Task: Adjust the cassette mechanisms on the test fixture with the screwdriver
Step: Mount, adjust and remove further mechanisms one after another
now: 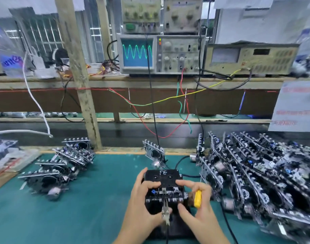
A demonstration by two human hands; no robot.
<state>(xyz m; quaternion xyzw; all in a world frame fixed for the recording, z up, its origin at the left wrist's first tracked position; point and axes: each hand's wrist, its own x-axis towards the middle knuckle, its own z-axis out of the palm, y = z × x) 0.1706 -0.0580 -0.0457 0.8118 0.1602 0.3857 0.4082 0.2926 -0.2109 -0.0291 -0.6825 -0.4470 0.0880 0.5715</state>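
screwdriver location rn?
In the head view, lower centre-right: the yellow screwdriver is held in the right hand, just right of the black cassette mechanism that the left hand grips on the green mat.

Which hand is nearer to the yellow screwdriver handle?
Right. The right hand holds the yellow screwdriver handle in its curled fingers, at the right side of the cassette mechanism. The left hand grips the mechanism's left side, apart from the handle.

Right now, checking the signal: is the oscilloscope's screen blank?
No, the grey oscilloscope's blue screen shows a green sine wave running across it.
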